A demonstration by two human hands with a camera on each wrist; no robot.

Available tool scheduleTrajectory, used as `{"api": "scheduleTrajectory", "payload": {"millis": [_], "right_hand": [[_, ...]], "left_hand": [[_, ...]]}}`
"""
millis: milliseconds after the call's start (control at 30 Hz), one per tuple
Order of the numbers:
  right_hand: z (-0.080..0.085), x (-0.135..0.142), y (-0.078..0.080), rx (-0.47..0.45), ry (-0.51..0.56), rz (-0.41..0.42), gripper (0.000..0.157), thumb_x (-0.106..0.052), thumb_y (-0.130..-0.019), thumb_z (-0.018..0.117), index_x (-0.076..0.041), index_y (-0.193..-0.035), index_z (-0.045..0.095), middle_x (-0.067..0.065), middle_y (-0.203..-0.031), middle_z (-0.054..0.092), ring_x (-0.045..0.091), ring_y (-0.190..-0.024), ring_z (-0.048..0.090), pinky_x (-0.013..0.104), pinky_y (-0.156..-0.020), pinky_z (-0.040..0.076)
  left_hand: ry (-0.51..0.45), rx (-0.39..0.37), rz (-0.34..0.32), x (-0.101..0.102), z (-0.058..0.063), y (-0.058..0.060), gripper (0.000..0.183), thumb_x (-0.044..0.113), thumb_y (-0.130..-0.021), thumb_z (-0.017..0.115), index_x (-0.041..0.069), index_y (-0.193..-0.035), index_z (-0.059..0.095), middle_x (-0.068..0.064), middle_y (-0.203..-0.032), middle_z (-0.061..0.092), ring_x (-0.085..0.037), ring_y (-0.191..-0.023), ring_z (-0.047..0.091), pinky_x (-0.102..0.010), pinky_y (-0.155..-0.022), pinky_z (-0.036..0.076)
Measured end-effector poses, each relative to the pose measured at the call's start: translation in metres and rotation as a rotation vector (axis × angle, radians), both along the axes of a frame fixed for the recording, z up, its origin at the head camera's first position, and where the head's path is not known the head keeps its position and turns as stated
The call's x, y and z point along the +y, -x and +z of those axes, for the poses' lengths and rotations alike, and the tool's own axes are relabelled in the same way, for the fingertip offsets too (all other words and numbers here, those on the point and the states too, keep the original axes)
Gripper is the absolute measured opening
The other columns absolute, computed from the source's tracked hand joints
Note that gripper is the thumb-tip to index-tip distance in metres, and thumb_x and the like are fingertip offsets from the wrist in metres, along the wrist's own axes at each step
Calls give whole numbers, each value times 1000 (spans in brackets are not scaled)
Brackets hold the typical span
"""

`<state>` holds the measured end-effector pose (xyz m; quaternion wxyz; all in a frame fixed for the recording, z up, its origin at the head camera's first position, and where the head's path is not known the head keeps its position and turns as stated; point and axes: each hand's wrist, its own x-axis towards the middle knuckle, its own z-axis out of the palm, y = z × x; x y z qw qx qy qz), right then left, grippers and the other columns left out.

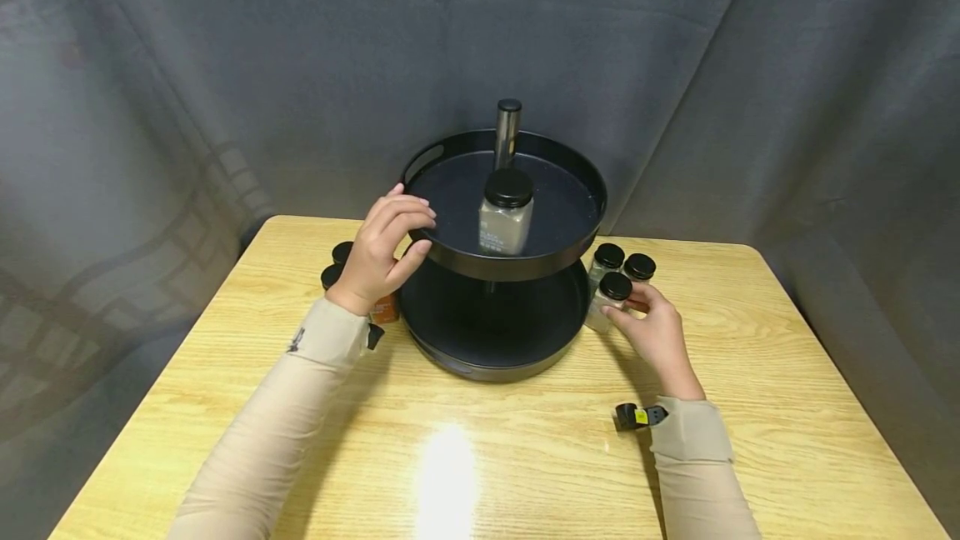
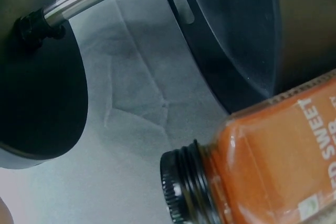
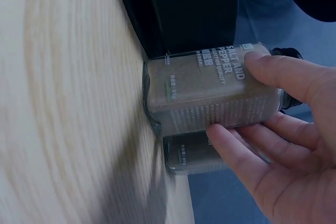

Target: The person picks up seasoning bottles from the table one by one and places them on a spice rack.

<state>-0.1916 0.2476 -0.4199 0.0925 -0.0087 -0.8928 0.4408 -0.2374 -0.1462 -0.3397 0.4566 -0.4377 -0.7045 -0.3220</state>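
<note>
Steadying: left hand curls over the rim of the upper tray, thumb below and fingers above, clamped on it.
Left jars: two black-capped jars stand on the tabletop behind that hand; a red-spice jar sits just beside the wrist, its contents orange behind clear glass with a ribbed black cap.
Rack: two round black trays on a polished metal post; matte, smooth, with low walls and a handle slot in the upper rim.
Upper jar: one grey-spice jar stands upright on the upper tray near the post.
Lower tray: lower tray rests on the tabletop, nothing seen on the part in view.
Right hand: right hand pinches the salt-and-pepper jar, thumb on one face and fingers on the other; the jar stands on the tabletop just beside the lower tray.
Right jars: two more capped jars stand close behind it.
Doing it well: I judge that the rim should be held firm, since the trays may turn; square glass is slick, so grip the flat faces low and lift clear of the neighbours.
Tabletop: pale wood grain, glossy under the light.
</note>
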Motion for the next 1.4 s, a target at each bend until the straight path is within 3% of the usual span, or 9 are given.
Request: {"api": "scheduleTrajectory", "payload": {"millis": [133,367,867,1100,1400], "right_hand": [[0,0,0,3,-6,-8,48,-13,-91,77,4,-132,57,25,-124,64,38,-117,61,37,-94,49],[1,-2,0,20,14,-17,49,-10,-88,79,6,-130,58,27,-121,65,41,-114,62,48,-97,48],[5,-1,-1,11,14,-45,52,-16,-84,84,5,-127,62,24,-117,68,39,-111,66,21,-83,45],[4,2,0,52,6,-43,48,-13,-84,84,5,-124,64,23,-113,70,37,-106,67,25,-85,46],[15,4,-4,50,49,-88,49,-21,-83,85,2,-123,67,19,-112,70,28,-104,64,21,-83,45]], "left_hand": [[-2,-8,-3,-1,-1,2,42,38,-106,50,-1,-102,66,-17,-104,66,-37,-106,61,-55,-114,36],[14,-5,10,-5,0,7,48,44,-105,51,-1,-101,66,-16,-103,66,-37,-106,61,-52,-111,40],[51,-1,44,-9,1,12,54,48,-106,47,-3,-100,66,-18,-103,66,-37,-107,60,-52,-112,39],[76,-27,50,-11,1,13,57,49,-107,42,-3,-102,64,-19,-108,64,-38,-113,58,-55,-113,37],[68,-46,42,-10,1,14,58,50,-108,40,-3,-103,63,-20,-109,63,-40,-115,57,-53,-115,34]]}}
